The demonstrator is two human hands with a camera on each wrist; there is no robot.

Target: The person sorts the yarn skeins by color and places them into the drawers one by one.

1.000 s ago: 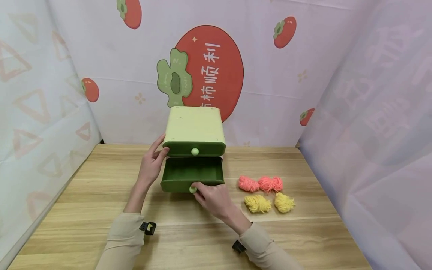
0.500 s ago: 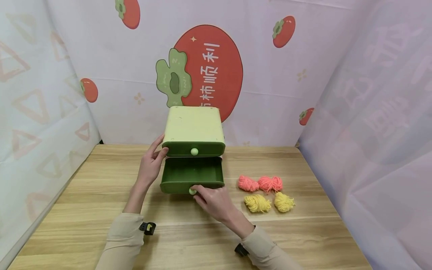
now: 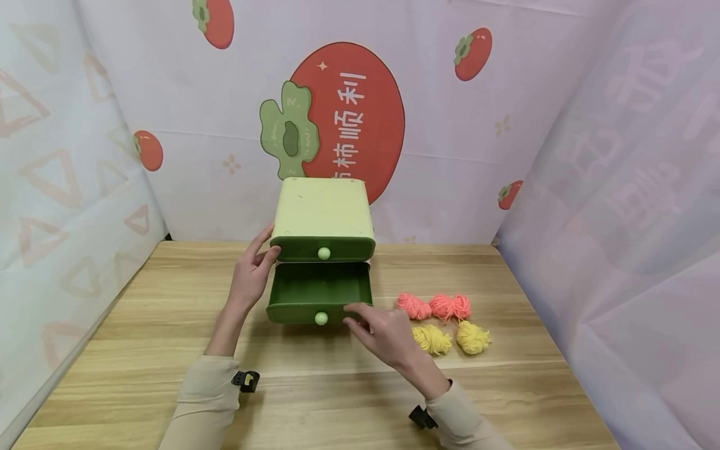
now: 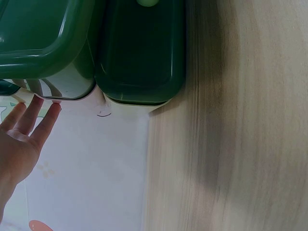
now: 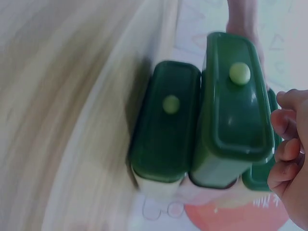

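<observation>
A small drawer cabinet (image 3: 323, 209) with a pale-green top stands near the back wall. Its middle drawer (image 3: 298, 314) is pulled out, and no contents show inside. My left hand (image 3: 251, 275) rests on the cabinet's left side, its fingers extended (image 4: 44, 125) in the left wrist view. Beside the open drawer's right front corner is my right hand (image 3: 388, 334), off the round knob (image 3: 321, 318), with loosely bent fingers holding nothing. The right wrist view shows a closed bottom drawer (image 5: 166, 134) too, and the top drawer (image 3: 298, 248) is also closed.
Right of the cabinet lie two pink yarn bundles (image 3: 451, 307) and two yellow yarn bundles (image 3: 474, 338); my right hand partly covers one yellow bundle. The wooden table (image 3: 140, 350) is bounded by printed cloth at the back (image 3: 439, 144) and both sides.
My right hand has let go of the middle drawer's knob and moved right, towards the yarn. The drawer slid out very slightly beforehand. My left hand stays in place.
</observation>
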